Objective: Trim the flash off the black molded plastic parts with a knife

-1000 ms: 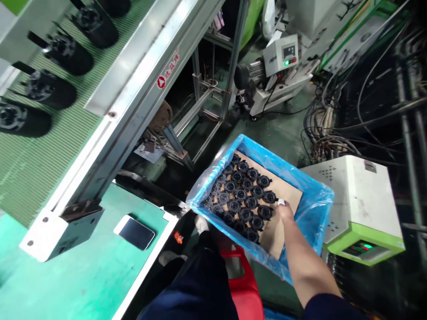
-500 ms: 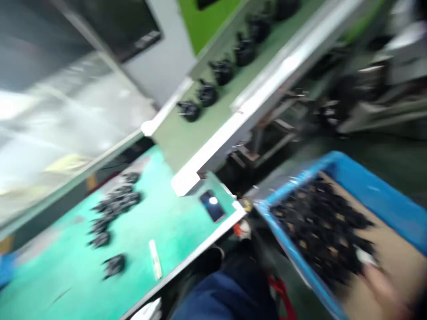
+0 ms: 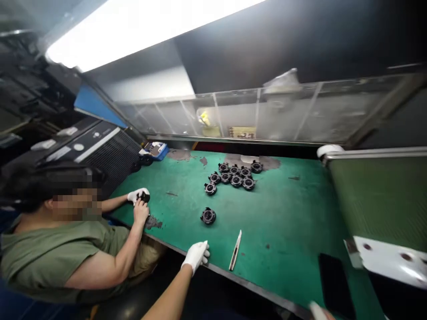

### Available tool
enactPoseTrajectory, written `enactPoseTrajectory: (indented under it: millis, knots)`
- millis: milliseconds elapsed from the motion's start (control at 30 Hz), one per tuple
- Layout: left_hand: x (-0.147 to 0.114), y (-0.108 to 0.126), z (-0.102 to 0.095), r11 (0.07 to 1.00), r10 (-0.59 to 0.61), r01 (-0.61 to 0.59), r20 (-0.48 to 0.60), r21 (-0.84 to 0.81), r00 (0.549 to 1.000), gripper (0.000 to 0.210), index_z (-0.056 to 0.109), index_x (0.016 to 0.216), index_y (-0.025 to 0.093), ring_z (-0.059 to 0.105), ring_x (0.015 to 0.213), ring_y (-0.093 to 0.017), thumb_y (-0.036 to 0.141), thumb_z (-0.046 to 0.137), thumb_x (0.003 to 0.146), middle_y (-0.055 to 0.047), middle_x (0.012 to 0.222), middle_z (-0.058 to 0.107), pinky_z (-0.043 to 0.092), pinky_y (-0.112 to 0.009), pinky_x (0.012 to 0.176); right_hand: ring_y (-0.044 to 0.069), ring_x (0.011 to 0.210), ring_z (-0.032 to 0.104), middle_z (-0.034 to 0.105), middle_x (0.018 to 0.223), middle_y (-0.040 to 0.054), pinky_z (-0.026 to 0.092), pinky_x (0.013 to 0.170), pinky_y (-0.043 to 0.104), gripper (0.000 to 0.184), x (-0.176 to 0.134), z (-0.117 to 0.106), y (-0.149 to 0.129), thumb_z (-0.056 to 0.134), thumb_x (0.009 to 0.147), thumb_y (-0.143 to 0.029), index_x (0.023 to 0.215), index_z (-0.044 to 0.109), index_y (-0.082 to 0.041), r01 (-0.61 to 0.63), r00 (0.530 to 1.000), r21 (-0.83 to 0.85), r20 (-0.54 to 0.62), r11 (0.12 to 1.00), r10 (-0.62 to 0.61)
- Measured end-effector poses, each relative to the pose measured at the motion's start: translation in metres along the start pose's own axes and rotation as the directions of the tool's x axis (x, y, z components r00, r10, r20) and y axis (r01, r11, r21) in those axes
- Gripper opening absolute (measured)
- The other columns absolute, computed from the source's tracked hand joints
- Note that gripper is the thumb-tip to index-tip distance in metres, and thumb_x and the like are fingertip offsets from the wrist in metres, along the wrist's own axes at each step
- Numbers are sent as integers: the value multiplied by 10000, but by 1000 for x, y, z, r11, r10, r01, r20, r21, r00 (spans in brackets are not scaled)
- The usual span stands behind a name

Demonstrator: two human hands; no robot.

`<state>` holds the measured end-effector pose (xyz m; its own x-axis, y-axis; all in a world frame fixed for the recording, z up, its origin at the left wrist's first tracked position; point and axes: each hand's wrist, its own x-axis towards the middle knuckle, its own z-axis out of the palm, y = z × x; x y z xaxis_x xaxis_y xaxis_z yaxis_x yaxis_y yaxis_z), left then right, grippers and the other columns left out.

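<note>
My left hand [image 3: 196, 256], in a white glove, rests at the table's front edge with loosely bent fingers apart and nothing in them. Just beyond it lies a round black part [image 3: 208, 216] with tabs on its rim. A box cutter [image 3: 235, 251] lies to its right. Only a blurred bit of my right hand [image 3: 318, 311] with a white fingertip shows at the bottom edge, close to a black phone [image 3: 336, 284]; its grip is hidden. Farther back, several like black parts [image 3: 236, 180] sit in a cluster.
At the left, a co-worker [image 3: 83, 249] handles a small black part [image 3: 144, 197] over the green table [image 3: 283, 213]. A conveyor belt [image 3: 387, 191] with a white end plate [image 3: 393, 258] borders the right. A blue tray [image 3: 161, 152] stands at the back left.
The view has swung left from the conveyor and the blue bin of black parts to the table. My right hand, formerly over the bin, is now at the bottom edge.
</note>
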<state>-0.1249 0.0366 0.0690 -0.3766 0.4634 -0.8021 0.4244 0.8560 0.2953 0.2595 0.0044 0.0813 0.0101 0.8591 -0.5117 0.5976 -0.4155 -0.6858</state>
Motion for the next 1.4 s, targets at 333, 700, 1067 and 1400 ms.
enactPoseTrajectory:
  millis: [333,700,1067,1400]
  knots:
    - [83,-35,-2,965,-93,163,309,-207,946,432,650,1009,131,647,678,-128,544,526,980,-25,837,677,571,-305,659,269,1187,593,579,1381,108,488,1013,514,382,182,135,-247,597,984,-362,1336,577,-214,564,809,-355,416,745,-415]
    - [82,-37,4,938,-79,182,332,-294,940,592,653,941,134,593,538,-108,673,410,970,4,691,645,534,-279,575,252,1137,606,584,1345,105,539,944,469,309,233,184,-302,595,988,-347,1264,610,-209,585,808,-681,446,441,-384]
    - [84,-26,-2,963,-129,198,333,-181,934,606,642,925,145,542,442,-97,695,391,963,32,594,603,480,-251,485,236,1068,642,640,1248,91,554,915,459,293,247,185,-304,618,978,-348,1218,631,-180,505,863,-678,383,535,-329]
    - [81,-28,-6,973,-85,133,243,-190,966,659,639,845,172,594,404,-155,711,278,958,-15,548,645,434,-266,400,253,1087,641,623,1281,106,556,917,476,372,310,171,-323,626,973,-360,1291,592,-172,225,974,-659,126,718,-189]
